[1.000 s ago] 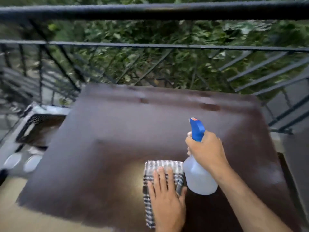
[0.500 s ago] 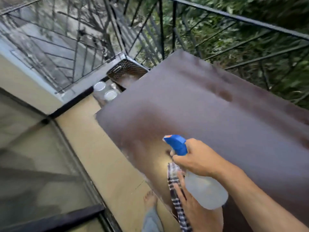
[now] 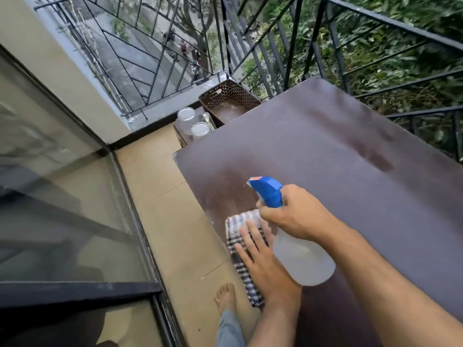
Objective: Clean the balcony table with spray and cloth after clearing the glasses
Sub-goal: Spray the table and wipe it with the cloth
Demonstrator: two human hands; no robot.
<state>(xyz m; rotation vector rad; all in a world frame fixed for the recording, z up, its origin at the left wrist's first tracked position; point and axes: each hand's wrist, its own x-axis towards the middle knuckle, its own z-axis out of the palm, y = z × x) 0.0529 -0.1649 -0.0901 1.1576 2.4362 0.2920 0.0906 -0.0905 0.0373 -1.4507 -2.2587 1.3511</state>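
Observation:
A dark brown table [image 3: 338, 159] fills the right half of the view. My right hand [image 3: 298, 214] grips a clear spray bottle [image 3: 300, 259] with a blue trigger head [image 3: 268, 190], nozzle aimed left over the table's near-left corner. My left hand [image 3: 260, 256] lies flat, fingers spread, on a folded checked cloth [image 3: 238, 221] at the table's left edge. Two clear glasses [image 3: 193, 123] stand on a low surface beyond the table's far-left corner.
A brown perforated basket [image 3: 228, 93] sits beside the glasses. Black metal railing [image 3: 288, 46] runs behind the table, foliage beyond. A glass sliding door [image 3: 62, 196] is at left, beige floor tiles [image 3: 170, 209] between. My bare foot [image 3: 225, 296] stands by the table edge.
The view has swung left, bringing the door, floor and glasses into sight. Both hands with bottle and cloth have shifted toward the table's left edge, the nozzle now pointing left.

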